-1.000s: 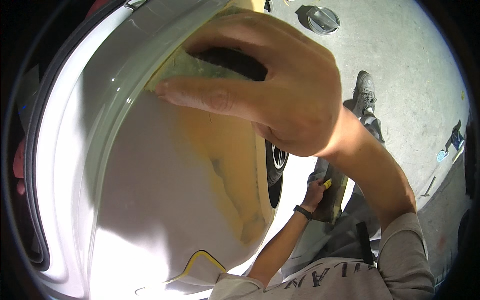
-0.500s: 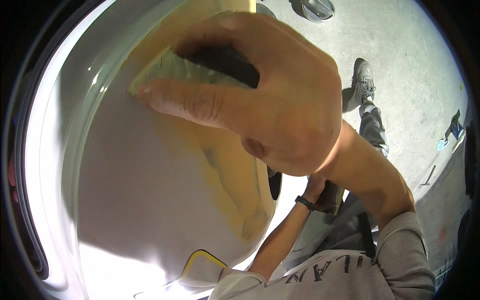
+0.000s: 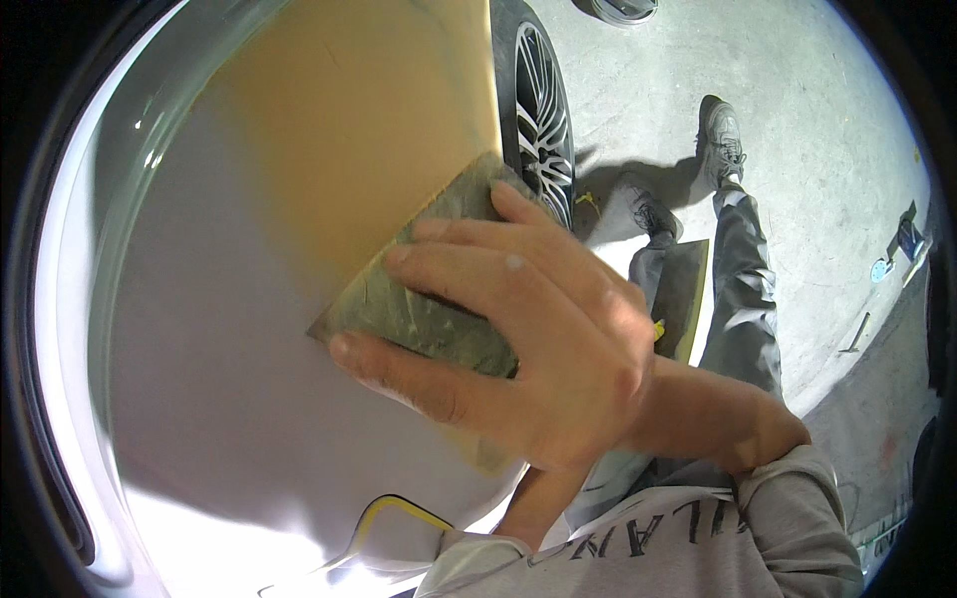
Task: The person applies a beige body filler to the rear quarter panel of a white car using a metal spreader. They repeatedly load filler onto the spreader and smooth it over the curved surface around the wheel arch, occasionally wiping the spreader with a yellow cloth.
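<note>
So, the R hand (image 3: 563, 344) has a firm hold of a grey-green pad (image 3: 429, 329), thumb along the near edge and fingers spread over the top. The pad seems to lie on the pale car panel (image 3: 219, 379), across the low part of the big tan patch (image 3: 369, 120), w/ its far corner near the wheel (image 3: 541, 120). Can't tell abt. the L hand: it's hidden behind the R arm, and only a bit of the L forearm (image 3: 543, 503) shows. A dark board (image 3: 683, 289) is down by the legs (image 3: 740, 259) (no clue from here if the L hand has it). Prob. this is the rubbing step, w/ lots of tan above the pad. I'd say the next rub needs the pad flat and a soft, even push, esp. by the panel's edge, b/c a tipped corner could dig in.
</note>
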`<state>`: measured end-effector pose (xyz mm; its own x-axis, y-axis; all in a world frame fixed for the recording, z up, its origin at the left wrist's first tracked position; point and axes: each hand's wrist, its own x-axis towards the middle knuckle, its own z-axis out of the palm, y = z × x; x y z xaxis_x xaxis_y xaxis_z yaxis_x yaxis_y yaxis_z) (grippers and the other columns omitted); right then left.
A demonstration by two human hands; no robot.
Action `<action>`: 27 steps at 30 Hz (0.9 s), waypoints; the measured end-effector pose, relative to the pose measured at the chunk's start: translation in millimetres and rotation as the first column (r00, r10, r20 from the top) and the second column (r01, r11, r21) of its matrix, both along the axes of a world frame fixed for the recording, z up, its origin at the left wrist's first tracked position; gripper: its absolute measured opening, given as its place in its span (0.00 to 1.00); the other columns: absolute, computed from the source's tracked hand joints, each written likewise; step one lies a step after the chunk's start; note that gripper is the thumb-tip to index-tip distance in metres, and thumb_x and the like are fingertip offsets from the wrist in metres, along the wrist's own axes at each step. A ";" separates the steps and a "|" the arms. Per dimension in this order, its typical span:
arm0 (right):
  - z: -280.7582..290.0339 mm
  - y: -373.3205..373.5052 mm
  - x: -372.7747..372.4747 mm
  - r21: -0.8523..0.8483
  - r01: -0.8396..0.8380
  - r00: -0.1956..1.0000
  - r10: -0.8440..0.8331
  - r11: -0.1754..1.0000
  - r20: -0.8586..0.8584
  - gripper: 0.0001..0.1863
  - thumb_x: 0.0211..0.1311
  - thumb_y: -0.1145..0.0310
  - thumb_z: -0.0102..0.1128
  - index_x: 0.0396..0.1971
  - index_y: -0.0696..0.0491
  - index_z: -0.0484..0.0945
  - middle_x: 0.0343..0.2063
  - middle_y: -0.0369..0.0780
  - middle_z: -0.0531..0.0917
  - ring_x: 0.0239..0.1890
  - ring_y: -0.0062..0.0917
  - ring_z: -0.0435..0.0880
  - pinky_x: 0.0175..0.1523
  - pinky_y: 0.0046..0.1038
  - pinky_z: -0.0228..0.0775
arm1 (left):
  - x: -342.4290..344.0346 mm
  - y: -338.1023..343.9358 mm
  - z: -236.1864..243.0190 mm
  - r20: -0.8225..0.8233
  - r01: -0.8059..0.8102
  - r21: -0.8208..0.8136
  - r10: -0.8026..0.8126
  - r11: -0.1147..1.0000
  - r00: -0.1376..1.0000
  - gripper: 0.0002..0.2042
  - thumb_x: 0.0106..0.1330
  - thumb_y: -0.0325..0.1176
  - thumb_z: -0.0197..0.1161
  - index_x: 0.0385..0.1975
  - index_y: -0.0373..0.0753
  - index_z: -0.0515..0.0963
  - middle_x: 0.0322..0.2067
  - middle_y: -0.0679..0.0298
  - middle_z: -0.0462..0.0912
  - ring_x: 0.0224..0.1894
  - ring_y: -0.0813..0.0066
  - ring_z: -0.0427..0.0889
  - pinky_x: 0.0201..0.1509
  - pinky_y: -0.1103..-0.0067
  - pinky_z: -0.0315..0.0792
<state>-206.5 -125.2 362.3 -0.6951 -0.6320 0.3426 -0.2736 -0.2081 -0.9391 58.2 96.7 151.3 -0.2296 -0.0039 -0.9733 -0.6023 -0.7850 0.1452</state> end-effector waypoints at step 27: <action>-44.5 197.7 -101.0 0.536 -0.608 0.531 0.802 0.586 -0.274 0.20 0.61 0.60 0.68 0.54 0.39 0.86 0.51 0.36 0.77 0.59 0.29 0.77 0.70 0.53 0.73 | -152.0 -115.7 118.6 -0.345 -0.571 0.303 0.646 0.763 0.681 0.26 0.79 0.32 0.56 0.74 0.32 0.63 0.64 0.57 0.77 0.60 0.71 0.81 0.67 0.77 0.74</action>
<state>-307.5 72.5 317.8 0.2172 -0.9681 0.1253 -0.5736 -0.2304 -0.7861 -93.8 -19.0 269.9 -0.6010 -0.1422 -0.7865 0.1044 -0.9896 0.0991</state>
